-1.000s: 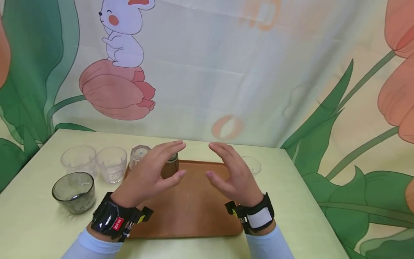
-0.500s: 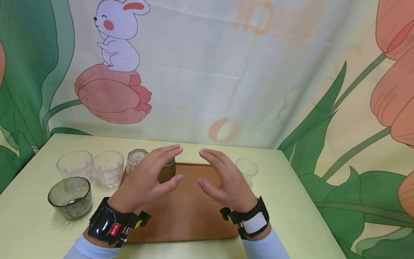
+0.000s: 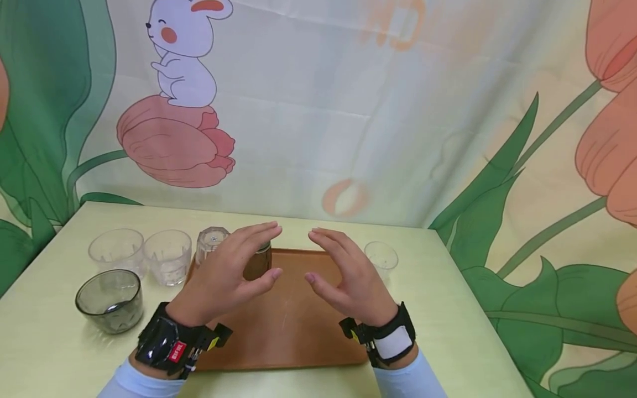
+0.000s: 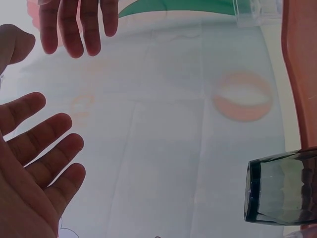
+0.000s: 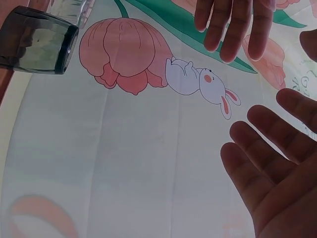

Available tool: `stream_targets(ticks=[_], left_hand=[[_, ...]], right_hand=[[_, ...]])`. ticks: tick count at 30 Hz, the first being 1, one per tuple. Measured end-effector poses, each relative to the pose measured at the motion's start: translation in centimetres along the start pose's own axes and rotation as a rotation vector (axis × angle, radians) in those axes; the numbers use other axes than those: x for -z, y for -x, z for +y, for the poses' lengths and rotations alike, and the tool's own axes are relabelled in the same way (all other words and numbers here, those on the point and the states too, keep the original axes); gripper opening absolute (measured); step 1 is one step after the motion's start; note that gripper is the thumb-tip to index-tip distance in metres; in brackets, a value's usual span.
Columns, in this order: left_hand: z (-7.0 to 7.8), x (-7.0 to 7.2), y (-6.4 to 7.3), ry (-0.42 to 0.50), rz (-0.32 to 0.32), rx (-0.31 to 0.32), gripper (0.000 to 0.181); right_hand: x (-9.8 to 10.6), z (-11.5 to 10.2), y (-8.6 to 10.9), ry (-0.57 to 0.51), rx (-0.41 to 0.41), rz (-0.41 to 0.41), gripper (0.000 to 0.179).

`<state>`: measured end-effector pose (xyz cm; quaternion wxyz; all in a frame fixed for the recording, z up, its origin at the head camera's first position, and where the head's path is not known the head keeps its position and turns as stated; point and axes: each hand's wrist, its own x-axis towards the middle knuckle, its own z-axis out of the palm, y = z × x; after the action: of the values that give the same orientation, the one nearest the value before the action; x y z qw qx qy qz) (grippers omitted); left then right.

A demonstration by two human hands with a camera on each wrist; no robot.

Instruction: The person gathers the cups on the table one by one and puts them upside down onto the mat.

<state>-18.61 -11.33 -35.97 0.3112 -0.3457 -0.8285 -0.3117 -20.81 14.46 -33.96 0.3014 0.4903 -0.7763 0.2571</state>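
Note:
My left hand (image 3: 221, 279) and right hand (image 3: 353, 279) hover above a brown tray (image 3: 291, 326), palms facing each other, fingers extended and thumbs apart. Neither holds anything. Behind the left hand, at the tray's back left, a dark smoky glass (image 3: 259, 262) is partly hidden. Both wrist views show this smoky glass (image 4: 280, 191) upside down, its thick base upward. Beside it, an inverted clear faceted glass (image 3: 211, 241) is also partly covered by the left hand. In the right wrist view, the right hand (image 5: 282, 173) has its fingers spread.
Two clear tumblers (image 3: 169, 257) stand upright at the left, behind a wide smoky glass (image 3: 110, 304). Right of the tray, another clear glass (image 3: 381, 257) is partly behind the right hand. A printed curtain (image 3: 298, 121) hangs at the table's (image 3: 448, 331) back edge.
Over the second, my right hand has shifted slightly left, showing more of the clear glass behind it. The head view has tilted a little. Little differs from half a second ago.

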Motion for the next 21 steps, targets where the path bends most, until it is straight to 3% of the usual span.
stream_targets(ticks=[21], left_hand=[[0.01, -0.33, 0.06, -0.003, -0.027, 0.020, 0.066]], right_hand=[[0.43, 0.47, 0.32, 0.003, -0.037, 0.000, 0.056]])
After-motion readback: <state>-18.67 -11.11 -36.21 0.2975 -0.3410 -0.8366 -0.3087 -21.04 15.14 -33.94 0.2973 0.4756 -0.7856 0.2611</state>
